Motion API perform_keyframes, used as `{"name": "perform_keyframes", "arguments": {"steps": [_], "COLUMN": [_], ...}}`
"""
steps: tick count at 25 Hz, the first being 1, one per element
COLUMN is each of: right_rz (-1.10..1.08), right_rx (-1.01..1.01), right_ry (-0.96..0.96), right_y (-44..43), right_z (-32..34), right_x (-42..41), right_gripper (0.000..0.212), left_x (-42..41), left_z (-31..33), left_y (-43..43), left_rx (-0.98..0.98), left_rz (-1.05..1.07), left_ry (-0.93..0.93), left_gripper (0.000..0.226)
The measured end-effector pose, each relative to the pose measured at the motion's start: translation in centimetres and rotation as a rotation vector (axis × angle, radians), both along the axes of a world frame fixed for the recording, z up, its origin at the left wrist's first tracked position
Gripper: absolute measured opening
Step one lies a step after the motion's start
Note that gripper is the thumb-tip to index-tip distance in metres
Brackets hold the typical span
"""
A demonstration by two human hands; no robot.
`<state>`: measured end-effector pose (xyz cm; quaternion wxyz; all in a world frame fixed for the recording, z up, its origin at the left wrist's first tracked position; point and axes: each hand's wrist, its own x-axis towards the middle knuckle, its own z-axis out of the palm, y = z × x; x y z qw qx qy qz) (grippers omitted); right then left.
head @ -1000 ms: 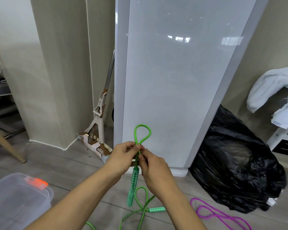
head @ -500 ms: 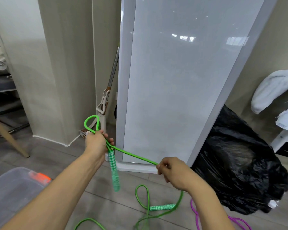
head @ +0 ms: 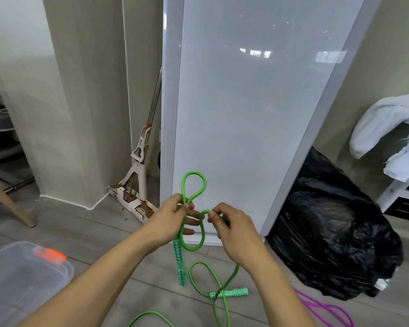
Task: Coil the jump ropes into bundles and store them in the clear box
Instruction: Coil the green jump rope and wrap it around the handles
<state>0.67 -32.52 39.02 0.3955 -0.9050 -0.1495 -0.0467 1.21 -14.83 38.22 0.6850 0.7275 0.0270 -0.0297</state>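
A green jump rope point(head: 194, 182) is held up in front of me. My left hand point(head: 170, 220) pinches its upright loop, and one green patterned handle point(head: 180, 265) hangs below that hand. My right hand point(head: 234, 230) pinches a second, smaller bend of the same rope beside it, forming a hanging loop between the hands. The rest of the rope trails to the floor, where the other handle point(head: 232, 292) lies. A purple jump rope point(head: 326, 312) lies on the floor at the lower right. The clear box point(head: 21, 279), with an orange latch, sits at the lower left.
A tall white panel point(head: 246, 114) leans ahead. A mop point(head: 139, 175) stands left of it by a beige pillar. A full black rubbish bag point(head: 335, 232) sits at the right, beside a white shelf with a pale towel point(head: 387, 128). A wooden chair leg point(head: 7, 204) is at far left.
My hands were together, then pulled apart with the rope stretched between them. Now they have come back together at centre, with a new loop hanging between them.
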Motion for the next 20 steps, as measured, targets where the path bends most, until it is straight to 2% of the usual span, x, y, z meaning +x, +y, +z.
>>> {"name": "perform_keyframes", "arguments": {"steps": [4,8,11,13,17,20], "right_rz": [-0.030,-0.026,-0.017,-0.034,-0.049,-0.047], "right_rx": [0.073,0.064,0.068,0.004,-0.083,-0.105], "right_ry": [-0.015,-0.027,-0.041,-0.057,-0.086,-0.097], "right_y": [0.4,0.4,0.4,0.3,0.1,-0.1], "right_z": [-0.2,-0.4,-0.2,-0.3,-0.5,-0.3], "right_x": [0.1,0.1,0.1,0.1,-0.1,-0.3], "right_gripper": [0.020,0.020,0.020,0.019,0.020,0.017], "left_x": [-0.8,-1.1,-1.0,-0.9,-0.9,-1.0], "left_z": [0.0,-0.1,-0.1,-0.1,-0.2,-0.2], "left_y": [-1.4,-1.8,-1.9,-2.0,-2.0,-1.0], "left_rx": [-0.013,-0.009,-0.135,-0.183,0.008,0.094], "left_rz": [-0.099,-0.168,-0.141,-0.116,-0.171,-0.313], "left_ry": [-0.002,0.009,0.043,0.066,0.041,0.039], "left_gripper": [0.016,0.021,0.024,0.024,0.023,0.023]}}
